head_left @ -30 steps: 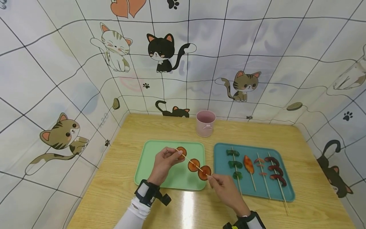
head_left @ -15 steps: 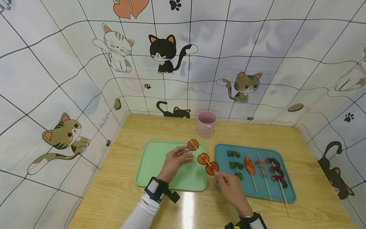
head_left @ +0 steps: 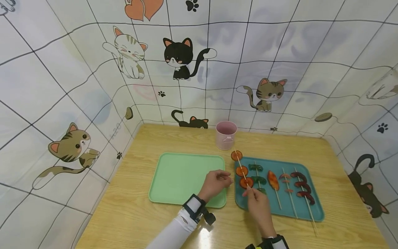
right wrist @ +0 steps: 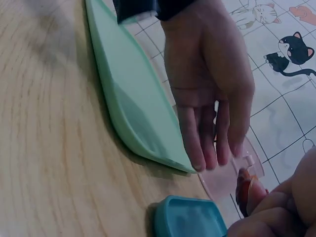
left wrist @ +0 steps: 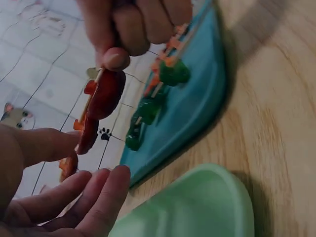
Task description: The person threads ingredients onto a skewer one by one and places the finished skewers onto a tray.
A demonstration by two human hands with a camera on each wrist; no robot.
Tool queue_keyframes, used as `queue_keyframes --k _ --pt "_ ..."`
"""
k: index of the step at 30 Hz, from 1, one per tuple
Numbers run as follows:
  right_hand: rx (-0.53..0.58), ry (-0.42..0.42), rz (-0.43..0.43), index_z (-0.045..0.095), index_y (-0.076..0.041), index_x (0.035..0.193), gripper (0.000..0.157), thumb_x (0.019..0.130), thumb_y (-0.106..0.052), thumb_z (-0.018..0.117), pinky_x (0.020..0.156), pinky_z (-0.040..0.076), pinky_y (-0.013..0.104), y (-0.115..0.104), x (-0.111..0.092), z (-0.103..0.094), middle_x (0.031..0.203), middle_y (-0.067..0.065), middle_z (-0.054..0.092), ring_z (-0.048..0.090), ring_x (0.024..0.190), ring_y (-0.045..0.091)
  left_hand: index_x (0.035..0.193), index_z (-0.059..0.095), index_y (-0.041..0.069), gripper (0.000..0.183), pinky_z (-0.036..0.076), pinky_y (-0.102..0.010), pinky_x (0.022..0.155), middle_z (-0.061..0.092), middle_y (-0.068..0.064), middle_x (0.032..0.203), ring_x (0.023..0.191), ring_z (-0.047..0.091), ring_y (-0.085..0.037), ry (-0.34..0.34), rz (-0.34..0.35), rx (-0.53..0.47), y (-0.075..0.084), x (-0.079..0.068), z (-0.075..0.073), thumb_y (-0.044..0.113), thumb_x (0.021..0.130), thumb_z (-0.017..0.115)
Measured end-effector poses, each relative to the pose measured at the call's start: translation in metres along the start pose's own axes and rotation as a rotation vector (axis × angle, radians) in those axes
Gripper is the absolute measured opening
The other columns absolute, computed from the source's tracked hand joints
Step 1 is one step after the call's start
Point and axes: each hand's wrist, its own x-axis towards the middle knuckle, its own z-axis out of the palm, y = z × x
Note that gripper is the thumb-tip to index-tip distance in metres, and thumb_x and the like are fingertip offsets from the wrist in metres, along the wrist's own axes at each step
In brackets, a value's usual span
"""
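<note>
A bamboo skewer [head_left: 240,166] carries three round orange-brown slices with dark rims. My right hand [head_left: 258,207] pinches it just below the lowest slice [head_left: 246,182] and holds it upright over the left edge of the teal tray [head_left: 316,211]. Beside it, my left hand [head_left: 216,185] hovers over the right edge of the green tray [head_left: 177,180], with its fingers relaxed and holding nothing. In the left wrist view, my left fingers [left wrist: 106,197] are spread near the lower slices, while the right thumb [left wrist: 116,60] presses at the stick. The right wrist view mostly hides the skewer behind my right hand [right wrist: 281,212].
On the teal tray lie a green pepper skewer [head_left: 259,180], an orange cutlet-like piece on a stick [head_left: 273,180], a skewer of small pink pieces [head_left: 287,185] and a dark red sausage-like skewer [head_left: 303,185]. A pink cup [head_left: 226,135] stands at the back, before the cat-patterned wall.
My right hand has carried the skewer rightward from over the green tray to the teal tray's left edge, turning it more upright. My left hand has let go of its far end and followed rightward.
</note>
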Motion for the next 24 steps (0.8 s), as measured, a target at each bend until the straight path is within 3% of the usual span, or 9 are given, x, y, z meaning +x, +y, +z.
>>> queue_keyframes --k 6,9,14,19,24 --pt "-0.054 0.054 -0.026 0.074 0.002 0.092 0.040 0.110 -0.019 0.045 0.062 0.040 0.028 0.010 -0.002 0.001 0.076 0.010 0.065 0.056 0.075 0.019 0.116 0.072 -0.007 0.034 0.055 -0.018 0.064 0.075 -0.010 0.088 0.073 0.067 -0.006 0.034 0.098 0.306 0.000 0.009 0.026 0.009 0.087 0.078" --pt "-0.055 0.070 -0.037 0.075 0.003 0.089 0.039 0.109 -0.016 0.046 0.063 0.043 0.029 0.014 -0.004 0.003 0.078 0.013 0.070 0.060 0.076 0.021 0.110 0.072 -0.009 0.030 0.051 -0.016 0.062 0.068 -0.003 0.074 0.066 0.059 -0.003 0.062 0.149 0.426 -0.003 0.012 0.035 0.005 0.084 0.078" --pt "-0.078 0.068 -0.033 0.075 0.003 0.086 0.037 0.105 -0.010 0.046 0.061 0.045 0.032 0.019 -0.006 0.007 0.085 0.020 0.074 0.066 0.076 0.027 0.084 0.068 -0.001 0.005 0.031 -0.015 0.045 0.038 0.010 0.054 0.048 0.036 -0.002 0.072 0.147 0.531 -0.007 0.014 0.043 0.000 0.081 0.072" --pt "-0.138 0.018 -0.043 0.075 0.002 0.085 0.035 0.101 -0.006 0.045 0.062 0.049 0.036 0.023 -0.006 0.008 0.088 0.021 0.075 0.068 0.077 0.029 0.062 0.046 0.015 0.034 0.024 -0.017 0.039 0.029 0.012 0.054 0.047 0.031 -0.004 0.103 0.132 0.649 -0.005 0.015 0.049 -0.001 0.079 0.070" --pt "-0.280 -0.072 -0.091 0.073 -0.002 0.079 0.033 0.099 -0.007 0.048 0.058 0.050 0.036 0.021 -0.006 0.006 0.077 0.011 0.072 0.064 0.067 0.020 0.061 0.042 0.016 0.038 0.024 -0.018 0.039 0.028 0.010 0.056 0.048 0.030 -0.007 0.110 0.110 0.670 0.000 0.014 0.051 -0.003 0.077 0.070"
